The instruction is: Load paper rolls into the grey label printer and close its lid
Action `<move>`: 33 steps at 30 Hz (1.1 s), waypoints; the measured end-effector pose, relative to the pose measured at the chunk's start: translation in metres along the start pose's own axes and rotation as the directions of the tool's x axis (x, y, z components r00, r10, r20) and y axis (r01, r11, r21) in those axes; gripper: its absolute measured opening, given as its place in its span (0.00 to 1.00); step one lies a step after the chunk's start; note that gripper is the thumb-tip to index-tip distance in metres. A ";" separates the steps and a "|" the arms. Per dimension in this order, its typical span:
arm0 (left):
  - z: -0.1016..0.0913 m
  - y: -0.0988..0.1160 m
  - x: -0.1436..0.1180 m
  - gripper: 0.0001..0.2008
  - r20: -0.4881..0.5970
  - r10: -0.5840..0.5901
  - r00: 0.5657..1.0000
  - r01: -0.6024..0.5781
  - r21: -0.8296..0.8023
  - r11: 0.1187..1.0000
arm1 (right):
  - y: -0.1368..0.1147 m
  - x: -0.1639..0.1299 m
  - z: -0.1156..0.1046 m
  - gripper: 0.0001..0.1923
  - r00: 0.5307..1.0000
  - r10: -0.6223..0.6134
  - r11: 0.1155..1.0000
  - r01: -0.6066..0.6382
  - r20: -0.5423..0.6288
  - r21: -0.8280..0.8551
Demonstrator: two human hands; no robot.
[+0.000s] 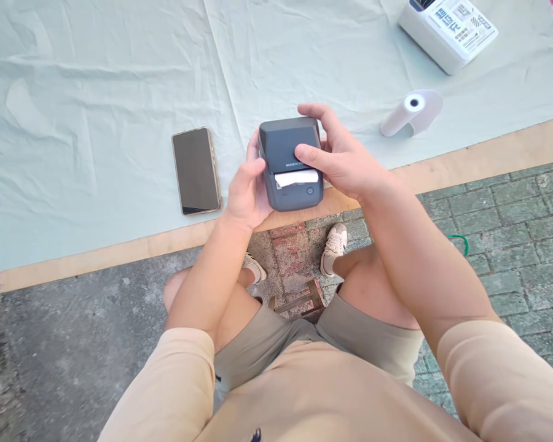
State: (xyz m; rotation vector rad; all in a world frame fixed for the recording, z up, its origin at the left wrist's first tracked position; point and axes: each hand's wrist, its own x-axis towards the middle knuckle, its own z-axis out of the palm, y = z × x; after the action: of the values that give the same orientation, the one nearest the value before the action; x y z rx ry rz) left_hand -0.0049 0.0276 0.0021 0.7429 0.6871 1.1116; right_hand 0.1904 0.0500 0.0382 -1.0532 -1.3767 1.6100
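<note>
A dark grey label printer (291, 147) is held up over the table's near edge, between both my hands. White paper (299, 178) sticks out of the slot across its front, above a round power button. My left hand (249, 190) grips the printer's left side, its thumb at the upper edge near the slot. On the other side my right hand (338, 153) holds the printer, thumb lying on the lid and index finger past the far right corner. The fingers underneath are partly hidden.
A phone (196, 171) with a dark screen lies left of the printer. To the right a partly unrolled white paper roll (402, 115) stands on the pale cloth (120, 73). A white device with a printed label (449, 31) sits far right. The table's wooden edge (442, 162) runs in front.
</note>
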 end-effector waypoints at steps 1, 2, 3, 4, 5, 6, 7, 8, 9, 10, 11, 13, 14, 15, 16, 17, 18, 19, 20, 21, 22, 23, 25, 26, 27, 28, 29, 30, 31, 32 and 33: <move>0.004 0.002 0.000 0.28 -0.011 -0.005 1.000 0.005 -0.012 1.000 | 0.002 0.001 0.000 0.40 1.000 0.006 1.000 -0.006 0.000 0.007; 0.007 0.003 0.001 0.27 -0.021 -0.012 1.000 0.011 -0.028 1.000 | 0.004 0.002 0.000 0.41 1.000 0.003 1.000 -0.003 -0.005 0.008; 0.009 0.003 0.001 0.26 -0.033 -0.012 0.999 0.011 -0.032 0.999 | 0.007 0.003 0.001 0.41 1.000 -0.009 1.000 0.009 -0.014 0.006; 0.009 0.003 0.002 0.25 -0.046 -0.008 0.999 0.007 -0.024 1.000 | 0.009 0.005 0.001 0.41 1.000 -0.020 1.000 0.021 -0.024 0.004; 0.008 0.002 0.002 0.24 -0.065 -0.002 0.998 0.002 -0.009 1.000 | 0.012 0.007 0.001 0.41 0.999 -0.025 1.000 0.025 -0.031 0.003; 0.006 0.001 0.003 0.23 -0.083 0.005 0.996 -0.004 0.012 1.000 | 0.015 0.009 0.001 0.41 0.999 -0.025 1.000 0.025 -0.035 -0.001; 0.003 -0.001 0.004 0.22 -0.100 0.010 0.995 -0.007 0.034 0.999 | 0.017 0.011 0.000 0.40 0.999 -0.023 1.000 0.022 -0.035 -0.009; 0.000 -0.002 0.004 0.22 -0.111 0.011 0.994 -0.006 0.050 0.999 | 0.018 0.012 0.000 0.38 0.999 -0.022 1.000 0.021 -0.032 -0.022; -0.003 -0.003 0.005 0.22 -0.114 0.005 0.993 0.002 0.057 0.998 | 0.019 0.013 -0.002 0.37 0.999 -0.024 0.999 0.023 -0.024 -0.038; -0.005 -0.004 0.005 0.22 -0.116 -0.004 0.993 0.011 0.055 0.998 | 0.018 0.013 -0.003 0.35 0.999 -0.032 0.998 0.031 -0.018 -0.054; -0.007 -0.004 0.006 0.21 -0.119 -0.016 0.993 0.021 0.046 0.999 | 0.016 0.012 -0.005 0.34 0.999 -0.043 0.997 0.042 -0.016 -0.067; -0.009 -0.004 0.007 0.18 -0.139 -0.033 0.990 0.035 0.018 0.999 | 0.011 0.008 -0.010 0.33 0.998 -0.064 0.994 0.063 -0.014 -0.084; -0.009 -0.003 0.007 0.16 -0.155 -0.034 0.987 0.035 0.006 0.999 | 0.008 0.006 -0.012 0.33 0.997 -0.075 0.993 0.073 -0.010 -0.093; -0.009 -0.003 0.008 0.14 -0.174 -0.031 0.984 0.031 -0.001 1.000 | 0.005 0.004 -0.013 0.34 0.996 -0.086 0.991 0.086 -0.001 -0.105; -0.007 -0.003 0.009 0.13 -0.190 -0.026 0.982 0.026 -0.004 1.000 | 0.003 0.003 -0.015 0.35 0.995 -0.099 0.988 0.100 0.012 -0.120; -0.006 -0.003 0.009 0.12 -0.202 -0.022 0.979 0.021 -0.004 1.000 | 0.002 0.001 -0.016 0.37 0.993 -0.114 0.984 0.116 0.026 -0.137; -0.004 -0.002 0.010 0.12 -0.212 -0.020 0.977 0.020 0.000 1.000 | 0.001 0.001 -0.016 0.39 0.991 -0.129 0.979 0.133 0.033 -0.155; -0.003 -0.002 0.010 0.12 -0.221 -0.018 0.975 0.020 0.004 1.000 | 0.001 0.001 -0.015 0.40 0.989 -0.143 0.974 0.146 0.030 -0.173; -0.001 -0.001 0.010 0.13 -0.228 -0.016 0.974 0.018 0.007 1.000 | 0.001 0.001 -0.014 0.38 0.988 -0.156 0.969 0.156 0.013 -0.193; 0.001 -0.001 0.010 0.15 -0.230 -0.015 0.973 0.018 0.009 1.000 | 0.001 0.002 -0.011 0.36 0.984 -0.177 0.961 0.168 -0.023 -0.220; 0.002 0.000 0.009 0.17 -0.225 -0.012 0.974 0.015 0.011 1.000 | 0.001 0.002 -0.007 0.31 0.974 -0.212 0.949 0.185 -0.082 -0.256; 0.003 0.001 0.009 0.20 -0.211 -0.011 0.977 0.015 0.014 1.000 | 0.000 0.003 -0.003 0.25 0.955 -0.256 0.932 0.202 -0.152 -0.302; 0.005 0.001 0.006 0.23 -0.163 -0.022 0.986 0.027 0.031 0.999 | -0.002 0.003 0.006 0.17 0.882 -0.369 0.888 0.241 -0.294 -0.392; 0.005 0.001 0.005 0.23 -0.140 -0.025 0.990 0.032 0.048 0.998 | -0.004 0.003 0.010 0.19 0.842 -0.414 0.871 0.256 -0.347 -0.420; 0.006 0.001 0.005 0.22 -0.125 -0.022 0.992 0.031 0.068 0.997 | -0.007 0.003 0.013 0.22 0.810 -0.444 0.863 0.271 -0.383 -0.427; 0.006 0.001 0.004 0.22 -0.118 -0.016 0.993 0.026 0.088 0.996 | -0.009 0.003 0.015 0.24 0.798 -0.459 0.861 0.290 -0.390 -0.419; 0.006 0.000 0.004 0.22 -0.121 -0.009 0.993 0.022 0.103 0.994 | -0.011 0.002 0.016 0.25 0.797 -0.469 0.859 0.310 -0.381 -0.408; 0.005 0.000 0.004 0.22 -0.130 -0.002 0.991 0.017 0.111 0.994 | -0.013 0.002 0.015 0.25 0.797 -0.480 0.854 0.328 -0.367 -0.404; 0.005 -0.001 0.004 0.22 -0.141 0.001 0.990 0.015 0.113 0.994 | -0.014 0.001 0.014 0.24 0.808 -0.483 0.848 0.334 -0.337 -0.411; 0.005 -0.001 0.004 0.22 -0.152 0.001 0.988 0.016 0.110 0.994 | -0.015 0.000 0.013 0.22 0.816 -0.489 0.836 0.337 -0.308 -0.433; 0.004 -0.002 0.004 0.22 -0.160 -0.002 0.987 0.019 0.107 0.994 | -0.015 -0.001 0.011 0.19 0.822 -0.493 0.821 0.332 -0.283 -0.465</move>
State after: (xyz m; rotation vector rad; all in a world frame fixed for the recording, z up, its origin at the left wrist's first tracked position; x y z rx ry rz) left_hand 0.0007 0.0303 0.0028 0.7460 0.8918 1.1400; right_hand 0.1812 0.0474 0.0541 -1.1226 -1.5494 0.7518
